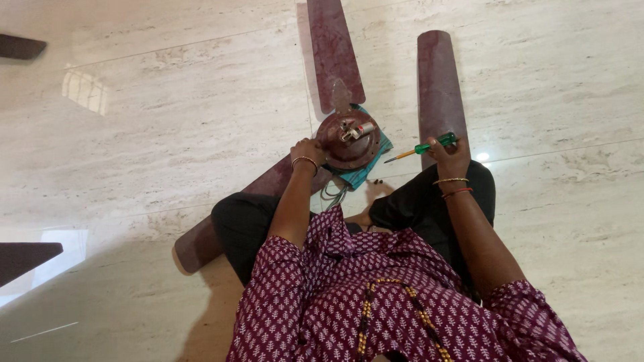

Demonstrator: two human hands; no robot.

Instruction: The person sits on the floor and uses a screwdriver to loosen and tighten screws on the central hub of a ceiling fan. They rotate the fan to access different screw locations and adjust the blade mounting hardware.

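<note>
**Ravi:** Head view is looking down on a person who is sitting cross-legged on the pale stone floor (134, 121). What are you seeing on the left side?

**Mina:** On the far left two dark shapes are showing at the edge of the picture, but I cannot tell what they are. Next, one maroon blade (258, 191) is lying from the person's left knee toward the fan motor (347, 139), and the knee is covering a part of it.

**Ravi:** And the left hand?

**Mina:** The left hand (307, 153) is resting against the left rim of the motor, with the fingers curled on its edge. It is gripping the motor, I think lightly.

**Ravi:** Where is the motor lying?

**Mina:** It is lying on the floor just in front of the crossed legs, on a teal cloth (367, 167). A short metal shaft (357, 131) is sticking out of its middle. A second blade (333, 53) is pointing away from the person.

**Ravi:** And on the right?

**Mina:** The right hand (448, 155) is closing around a screwdriver with a green handle (426, 146). Its tip is pointing toward the motor, but it is not touching. A third blade (439, 87) is lying behind this hand, apart from the motor.
</note>
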